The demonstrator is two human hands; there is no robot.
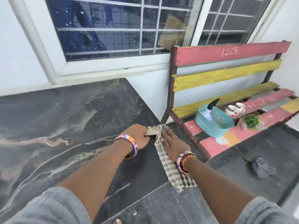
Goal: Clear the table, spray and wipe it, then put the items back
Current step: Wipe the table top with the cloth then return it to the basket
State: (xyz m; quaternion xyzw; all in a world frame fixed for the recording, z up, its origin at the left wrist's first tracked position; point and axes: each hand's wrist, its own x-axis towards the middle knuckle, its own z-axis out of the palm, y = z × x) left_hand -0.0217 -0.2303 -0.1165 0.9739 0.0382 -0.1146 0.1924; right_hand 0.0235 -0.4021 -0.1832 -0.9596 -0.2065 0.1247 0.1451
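Note:
A dark marbled table [64, 120] fills the left half of the view, and its top is bare. At its right edge my left hand [137, 135] grips one end of a striped beige cloth [174, 172]. My right hand [173, 144] lies flat on the same cloth, whose long end hangs down off the table's edge. On the bench to the right stands a teal basket [210, 128] with a spray bottle [210, 109] in it. Beside the basket are two white cups [234, 109] and a small green plant [251, 121].
The red and yellow slatted bench [226, 75] stands close to the table's right corner, against a white wall with barred windows [113, 26]. Dark floor tiles [242, 167] lie below, with a grey rag-like lump [260, 165] on them.

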